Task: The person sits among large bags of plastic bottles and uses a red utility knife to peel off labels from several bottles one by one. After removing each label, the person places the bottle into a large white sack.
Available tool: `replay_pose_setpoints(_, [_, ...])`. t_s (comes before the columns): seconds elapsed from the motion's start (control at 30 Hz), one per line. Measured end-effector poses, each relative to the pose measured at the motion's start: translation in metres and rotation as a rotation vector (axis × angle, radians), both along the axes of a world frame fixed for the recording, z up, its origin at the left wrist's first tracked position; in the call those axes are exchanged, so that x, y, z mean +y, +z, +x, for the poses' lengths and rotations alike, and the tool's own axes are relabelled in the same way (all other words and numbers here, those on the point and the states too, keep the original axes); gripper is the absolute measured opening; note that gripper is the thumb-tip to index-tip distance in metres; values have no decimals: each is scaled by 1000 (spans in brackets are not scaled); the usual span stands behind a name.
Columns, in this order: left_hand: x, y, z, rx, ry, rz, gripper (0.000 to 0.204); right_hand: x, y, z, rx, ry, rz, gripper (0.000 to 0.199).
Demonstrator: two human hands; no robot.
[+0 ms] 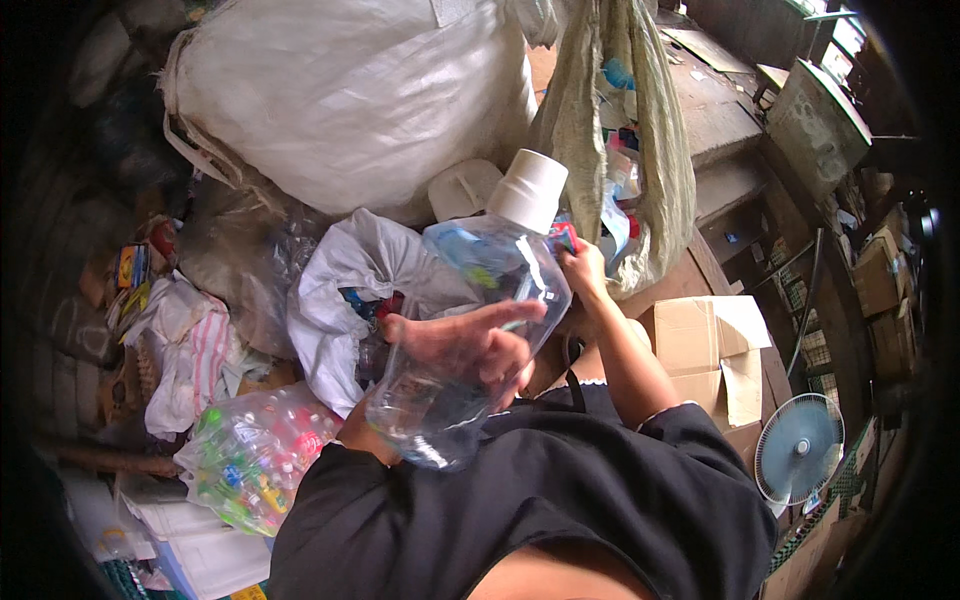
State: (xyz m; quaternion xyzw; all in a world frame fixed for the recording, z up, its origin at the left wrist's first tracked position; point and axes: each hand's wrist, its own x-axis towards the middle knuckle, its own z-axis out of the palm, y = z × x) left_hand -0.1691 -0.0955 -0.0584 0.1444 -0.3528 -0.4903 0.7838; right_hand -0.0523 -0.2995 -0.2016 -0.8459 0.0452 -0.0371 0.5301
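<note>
Far L I see a clear bag of bottle caps (255,455); my L hand (470,345) wraps the clear plastic bottle (470,330) w/ white cap, held up at centre, fingers curled round it; R hand (583,272) pinches a small red item, beside a cardboard box (715,350).

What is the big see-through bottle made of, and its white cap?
The bottle looks like clear, glossy plastic: the left hand shows through it. Its cap seems matte white plastic. The right hand touches its shoulder.
</note>
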Motion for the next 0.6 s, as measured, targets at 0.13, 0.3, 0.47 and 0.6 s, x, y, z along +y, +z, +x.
replay_pose_setpoints(0.13, [16,7,21,-184,410,407,127,-6,10,21,-22,-100,467,55])
replay_pose_setpoints(0.3, [36,-13,27,-668,983,1030,121,-6,153,-36,-292,257,690,26])
replay_pose_setpoints(0.47, [12,-6,29,-1449,1521,1573,119,9,186,-49,-719,475,137,39])
replay_pose_setpoints(0.6, [5,-6,27,-1693,1605,1687,115,36,177,-55,-559,360,-333,48])
